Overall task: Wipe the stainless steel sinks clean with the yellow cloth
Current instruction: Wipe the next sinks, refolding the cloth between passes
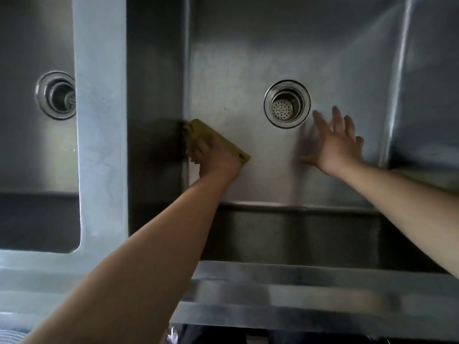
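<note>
- Seen from above, a person's left hand (215,158) gripped a yellow cloth (213,138), fingers curled over it, pressing it onto the floor of the right-hand stainless steel sink (238,78).
- The cloth lay against the foot of that basin's left wall, one corner bunched into the seam and the opposite corner jutting out from under the hand towards the middle of the basin.
- The right hand (336,141) was inside the same basin, fingers spread apart and straight, holding nothing; it appeared blurred, and whether the palm touched the steel could not be told.
- A round drain strainer (287,103) with a perforated basket sat in the basin floor between the two hands, nearer the right one and just beyond its fingertips.
- A broad steel divider (100,115) separated this basin from the left sink (27,150), whose own drain (56,95) was partly hidden behind the divider's edge.
- Both bare forearms reached in over the front rim (298,289) of the unit.
</note>
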Available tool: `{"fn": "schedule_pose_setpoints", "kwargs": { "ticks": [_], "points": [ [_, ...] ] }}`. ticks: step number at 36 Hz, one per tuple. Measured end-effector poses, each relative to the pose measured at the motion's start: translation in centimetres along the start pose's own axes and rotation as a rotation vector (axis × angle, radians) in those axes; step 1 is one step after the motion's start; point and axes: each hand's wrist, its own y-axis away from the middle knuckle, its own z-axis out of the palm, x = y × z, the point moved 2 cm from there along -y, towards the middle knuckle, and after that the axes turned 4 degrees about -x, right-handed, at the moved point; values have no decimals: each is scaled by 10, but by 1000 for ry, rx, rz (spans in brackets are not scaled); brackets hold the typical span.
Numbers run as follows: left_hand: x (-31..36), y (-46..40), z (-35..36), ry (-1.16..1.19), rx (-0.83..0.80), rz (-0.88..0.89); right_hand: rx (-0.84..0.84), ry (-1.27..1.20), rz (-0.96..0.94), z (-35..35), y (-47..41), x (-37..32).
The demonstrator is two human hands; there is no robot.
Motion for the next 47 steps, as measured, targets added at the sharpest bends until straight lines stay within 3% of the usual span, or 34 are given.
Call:
{"fn": "schedule_pose_setpoints", "kwargs": {
  "ticks": [3,7,11,23,37,47],
  "points": [
    [2,-7,6,17,20,51,-72,-5,64,-3,-2,28],
    [8,-27,-2,-17,108,174,-88,11,-15,8,-2,44],
    [27,-47,-11,-161,147,396,-61,4,-50,10,-6,50],
    [140,-74,-12,-475,25,743,-10,-5,-91,14,-8,52],
    [192,-60,31,-516,-68,844,8,0,-105,25,-16,60],
    [163,-23,65,-594,-99,984,-15,-66,-92,21,-14,58]
  ]
}}
